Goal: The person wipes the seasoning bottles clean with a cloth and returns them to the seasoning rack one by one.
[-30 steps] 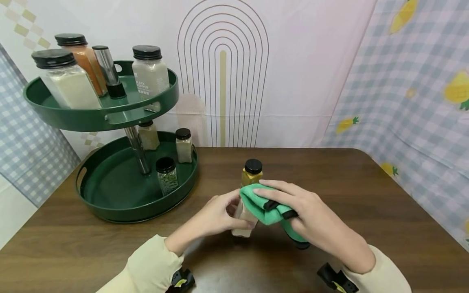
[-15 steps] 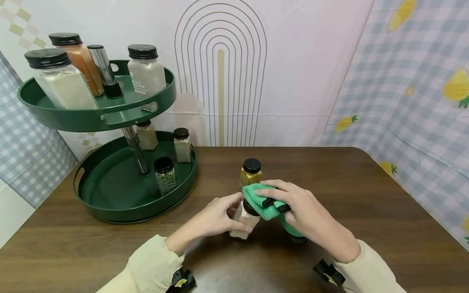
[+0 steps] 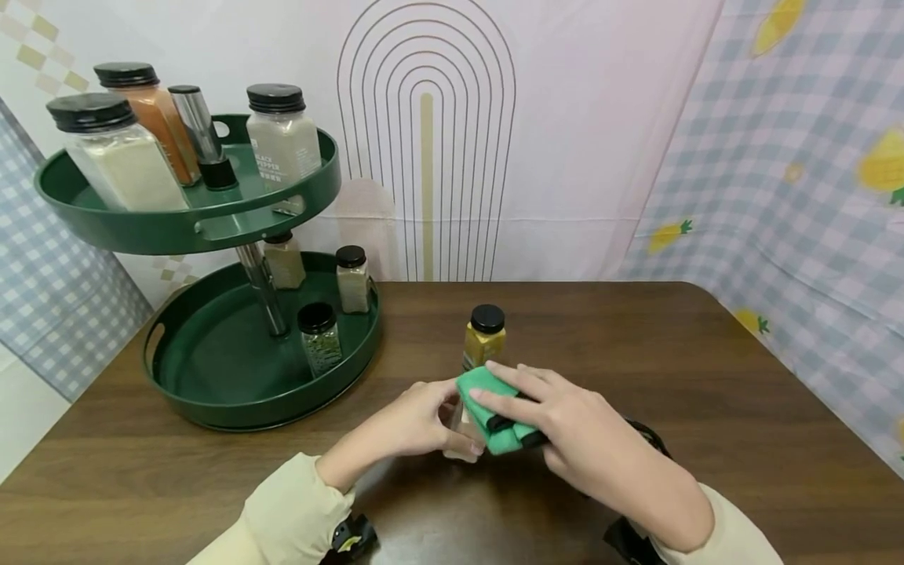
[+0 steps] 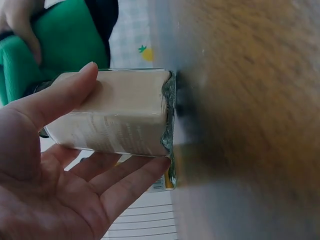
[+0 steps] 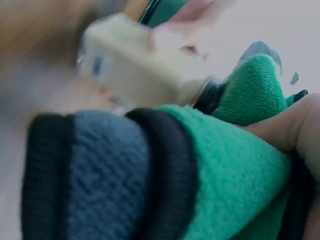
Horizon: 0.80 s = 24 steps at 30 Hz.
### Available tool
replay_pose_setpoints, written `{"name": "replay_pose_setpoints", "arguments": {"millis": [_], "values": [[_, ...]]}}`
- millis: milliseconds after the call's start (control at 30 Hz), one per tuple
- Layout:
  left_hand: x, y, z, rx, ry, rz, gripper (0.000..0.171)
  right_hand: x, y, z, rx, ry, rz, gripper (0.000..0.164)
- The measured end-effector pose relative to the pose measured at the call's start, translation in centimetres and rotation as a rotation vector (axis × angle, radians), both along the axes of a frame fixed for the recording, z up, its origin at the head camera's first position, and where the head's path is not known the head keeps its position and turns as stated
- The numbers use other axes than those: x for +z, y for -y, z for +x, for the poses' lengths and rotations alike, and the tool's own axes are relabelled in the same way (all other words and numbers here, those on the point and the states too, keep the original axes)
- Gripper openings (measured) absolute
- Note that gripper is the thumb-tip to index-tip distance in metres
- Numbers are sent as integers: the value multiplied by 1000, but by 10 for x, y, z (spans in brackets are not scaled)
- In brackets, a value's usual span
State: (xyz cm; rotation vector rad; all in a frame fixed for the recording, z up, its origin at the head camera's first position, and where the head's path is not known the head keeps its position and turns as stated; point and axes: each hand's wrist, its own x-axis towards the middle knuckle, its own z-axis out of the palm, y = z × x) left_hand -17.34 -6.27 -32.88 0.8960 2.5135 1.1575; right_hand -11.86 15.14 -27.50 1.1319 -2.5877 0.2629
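Note:
My left hand (image 3: pixel 417 420) grips a glass jar (image 4: pixel 120 110) of pale powder, thumb on one side and fingers on the other. The jar stands tilted, its base close over the wooden table in the left wrist view. My right hand (image 3: pixel 565 424) holds a folded green cloth (image 3: pixel 490 408) with black edging against the top of the jar. In the head view the cloth hides the jar's black lid and much of its body. Part of the dark lid (image 5: pixel 210 95) shows beside the cloth in the right wrist view. Just behind stands a black-capped jar of yellow spice (image 3: pixel 484 341).
A two-tier green rack (image 3: pixel 261 416) stands on the left of the table (image 3: pixel 636 337). Its upper tray carries large jars (image 3: pixel 284 145) and a steel grinder (image 3: pixel 205 137); small spice jars (image 3: pixel 321 341) stand in the lower one. A patterned cloth backdrop (image 3: pixel 565 157) hangs behind.
The cloth lifts slightly off the lid half a second ago, then comes down and left over the jar with my right hand. My left hand keeps its grip in nearly the same place.

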Motion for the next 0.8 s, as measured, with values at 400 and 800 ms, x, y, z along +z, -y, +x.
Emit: {"name": "replay_pose_setpoints", "arguments": {"millis": [400, 800], "values": [[0, -1, -1, 9, -8, -26, 62, -4, -6, -9, 32, 86, -106, 90], [3, -7, 1, 43, -108, -106, 51, -2, -13, -16, -119, 108, -69, 84]]}}
